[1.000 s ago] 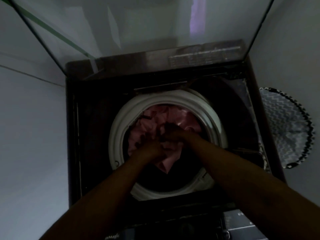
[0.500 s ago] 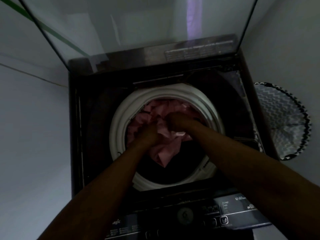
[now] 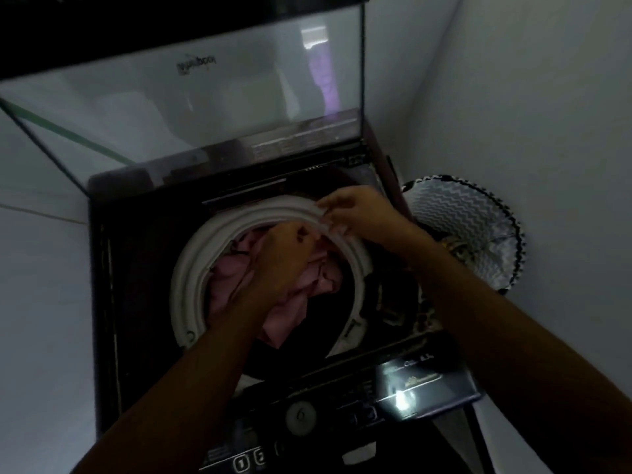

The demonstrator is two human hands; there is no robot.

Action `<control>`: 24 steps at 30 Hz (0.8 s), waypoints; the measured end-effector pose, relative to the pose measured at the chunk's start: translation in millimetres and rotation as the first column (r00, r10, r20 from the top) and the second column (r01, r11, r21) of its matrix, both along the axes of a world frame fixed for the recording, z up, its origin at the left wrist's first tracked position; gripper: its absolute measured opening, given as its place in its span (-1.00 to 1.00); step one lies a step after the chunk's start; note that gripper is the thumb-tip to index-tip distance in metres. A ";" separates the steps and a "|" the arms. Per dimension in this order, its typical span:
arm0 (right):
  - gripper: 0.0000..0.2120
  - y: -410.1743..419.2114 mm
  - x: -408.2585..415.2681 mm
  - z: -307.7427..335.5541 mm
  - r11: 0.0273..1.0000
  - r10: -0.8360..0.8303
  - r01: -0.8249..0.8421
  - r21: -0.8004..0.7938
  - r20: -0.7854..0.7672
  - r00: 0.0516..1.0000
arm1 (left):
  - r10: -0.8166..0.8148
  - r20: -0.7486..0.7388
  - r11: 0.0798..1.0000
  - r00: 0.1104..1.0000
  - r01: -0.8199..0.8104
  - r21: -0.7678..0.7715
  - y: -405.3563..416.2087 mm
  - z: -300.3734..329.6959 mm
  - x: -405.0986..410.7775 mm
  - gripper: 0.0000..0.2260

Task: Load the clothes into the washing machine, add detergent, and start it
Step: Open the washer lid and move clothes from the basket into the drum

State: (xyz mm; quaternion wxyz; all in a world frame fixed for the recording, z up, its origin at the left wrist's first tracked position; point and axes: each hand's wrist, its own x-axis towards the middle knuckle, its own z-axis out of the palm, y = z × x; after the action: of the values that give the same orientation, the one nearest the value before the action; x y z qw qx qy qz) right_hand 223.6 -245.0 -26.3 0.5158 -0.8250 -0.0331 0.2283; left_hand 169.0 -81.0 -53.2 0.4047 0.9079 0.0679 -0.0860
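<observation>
A dark top-loading washing machine (image 3: 136, 268) stands with its glass lid (image 3: 205, 97) raised. Pink clothes (image 3: 232, 271) lie bunched inside the white-rimmed drum (image 3: 186, 278). My left hand (image 3: 284, 258) reaches down over the drum and its bent fingers hold the pink cloth near the far side. My right hand (image 3: 362, 213) is higher, at the drum's far right rim, with its fingertips touching the white rim. It holds no cloth that I can see. No detergent is in view.
The control panel (image 3: 301, 415), with a round dial and buttons, runs along the machine's near edge. A zigzag-patterned laundry basket (image 3: 458, 206) stands to the right, against the white wall. White walls close in on both sides.
Both hands were pushing the pink cloth down in the drum. My right hand has let go and risen to the far right rim. My left hand has moved toward the far side, and the view has tilted.
</observation>
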 end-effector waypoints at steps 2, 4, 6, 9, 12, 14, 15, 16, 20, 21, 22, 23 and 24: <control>-0.78 -42.8 -0.8 13.4 0.984 -0.138 0.142 0.109 -0.046 0.989 | -0.066 0.106 0.998 0.992 0.065 0.011 -28.4 6.4 2.8 -0.88; -0.76 -78.3 -2.3 21.2 0.956 -0.237 0.246 0.162 -0.071 0.969 | -0.111 0.181 0.993 0.977 0.117 -0.021 -61.4 13.4 7.8 -0.85; -0.76 -103.1 -3.0 22.1 0.952 -0.290 0.291 0.096 -0.026 0.957 | -0.174 0.292 0.983 0.941 0.183 -0.002 -92.7 15.1 14.3 -0.83; -0.78 -143.2 -2.3 13.6 0.949 -0.309 0.311 -0.044 0.049 0.950 | -0.266 0.337 0.962 0.903 0.269 0.039 -137.5 14.3 24.0 -0.84; -0.83 -184.8 -2.2 -6.9 0.935 -0.336 0.332 -0.128 -0.016 0.942 | -0.345 0.316 0.939 0.884 0.332 0.095 -170.4 15.1 34.0 -0.82; -0.85 -213.9 -3.0 -25.8 0.924 -0.361 0.344 -0.166 -0.079 0.929 | -0.423 0.301 0.905 0.854 0.383 0.185 -189.6 10.1 44.4 -0.79; -0.85 -225.1 -3.5 -35.9 0.919 -0.374 0.352 -0.179 -0.108 0.921 | -0.466 0.281 0.881 0.839 0.409 0.238 -196.0 6.5 50.1 -0.76; -0.86 -237.5 -3.4 -47.2 0.913 -0.390 0.362 -0.185 -0.143 0.910 | -0.503 0.235 0.856 0.832 0.440 0.272 -205.3 4.0 56.2 -0.75; -0.86 -273.6 -3.1 -94.4 0.909 -0.403 0.345 -0.235 -0.278 0.872 | -0.506 -0.018 0.851 0.862 0.503 0.154 -242.4 -1.5 69.6 -0.87; -0.84 -281.1 -2.3 -105.7 0.907 -0.402 0.329 -0.264 -0.301 0.865 | -0.495 -0.073 0.853 0.866 0.500 0.150 -252.1 -6.8 73.7 -0.87; -0.82 -288.5 -0.9 -120.6 0.905 -0.397 0.308 -0.295 -0.318 0.861 | -0.489 -0.134 0.849 0.862 0.506 0.154 -261.0 -13.2 78.6 -0.84; -0.81 -295.0 1.8 -134.8 0.906 -0.378 0.270 -0.325 -0.335 0.863 | -0.489 -0.207 0.840 0.847 0.521 0.149 -269.5 -22.0 83.8 -0.82; -0.82 -299.7 4.3 -146.4 0.908 -0.349 0.222 -0.355 -0.348 0.870 | -0.494 -0.295 0.825 0.818 0.548 0.137 -276.7 -31.9 88.6 -0.80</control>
State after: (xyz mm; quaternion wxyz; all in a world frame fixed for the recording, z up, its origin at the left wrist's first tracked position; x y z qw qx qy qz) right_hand 227.9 -544.8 -172.7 0.4064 -0.8249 0.2332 0.3163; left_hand 257.6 -357.7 -85.1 0.2527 0.9118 -0.1257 -0.2982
